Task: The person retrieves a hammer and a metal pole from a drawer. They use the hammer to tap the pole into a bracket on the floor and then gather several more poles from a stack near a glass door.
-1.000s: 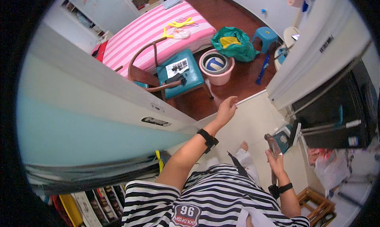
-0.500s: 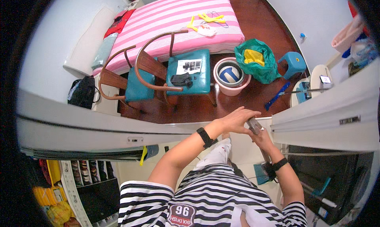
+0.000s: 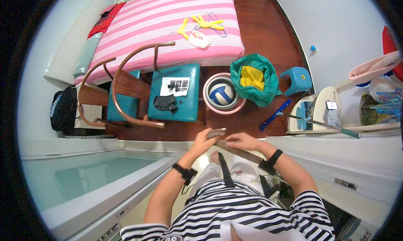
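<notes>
Both hands are held out in front of my body over the doorway. My left hand is closed around the folded end of a long brown strap that looks like a belt. A greyish-brown piece of it sticks up past the left fingers. From there the strap slants down to the right, below my right hand. The right fingers are bent and pinch at the strap near the fold. A dark strip hangs below, in front of my white trousers; whether it joins the strap I cannot tell. Each wrist wears a black band.
Ahead stand two teal-seated chairs, the nearer holding a paper sheet and a dark pouch. To their right are a pink bucket with a volleyball, a green bag, a blue stool and a broom. A striped bed lies behind.
My view has turned and both hands now sit further left. The left hand has moved to the strap's folded end, and the strap now slants right. A sliding door panel shows at left.
</notes>
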Demonstrator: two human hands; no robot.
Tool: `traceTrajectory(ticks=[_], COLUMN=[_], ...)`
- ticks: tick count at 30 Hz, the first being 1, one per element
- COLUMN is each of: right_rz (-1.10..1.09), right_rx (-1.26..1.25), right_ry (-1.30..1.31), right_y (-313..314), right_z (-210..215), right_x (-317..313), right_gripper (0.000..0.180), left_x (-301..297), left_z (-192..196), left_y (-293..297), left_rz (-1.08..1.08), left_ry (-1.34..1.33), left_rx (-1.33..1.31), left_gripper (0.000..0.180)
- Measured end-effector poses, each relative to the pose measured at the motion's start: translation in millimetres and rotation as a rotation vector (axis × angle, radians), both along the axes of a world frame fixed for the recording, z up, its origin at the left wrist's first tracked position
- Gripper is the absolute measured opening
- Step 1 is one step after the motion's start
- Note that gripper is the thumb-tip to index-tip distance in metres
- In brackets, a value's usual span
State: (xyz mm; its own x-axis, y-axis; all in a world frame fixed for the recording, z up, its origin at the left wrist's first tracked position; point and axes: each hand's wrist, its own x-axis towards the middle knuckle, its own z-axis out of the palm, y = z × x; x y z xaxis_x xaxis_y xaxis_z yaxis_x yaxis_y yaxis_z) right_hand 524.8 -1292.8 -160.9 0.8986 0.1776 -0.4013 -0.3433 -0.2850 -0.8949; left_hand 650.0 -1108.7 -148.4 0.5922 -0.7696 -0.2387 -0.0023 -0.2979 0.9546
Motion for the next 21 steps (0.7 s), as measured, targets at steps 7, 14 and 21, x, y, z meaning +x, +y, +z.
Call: traceTrajectory(ticks=[7, 14, 21], right_rz=[-0.589, -0.668, -0.685], right_rx=[-0.471, -0.75, -0.741], right_ry=[-0.004, 0.294, 0.336], right_y=[-232.2, -310.0, -336.8], right_z=[-135.6, -238.0, -258.4], right_x=[67.6, 125.3, 147.2], right_gripper=[0.03, 0.041, 0.035], left_x=[33.8, 36.0, 39.3], left_z=[-24.1, -33.0, -15.5], left_y=[-18.4, -44.7, -82.3], left_rz=[0.29, 0.692, 0.842], left_ry=[0.043, 0.134, 0.336], left_rx=[0.266, 0.387, 0.377], left_gripper=[0.012, 0.018, 0.01])
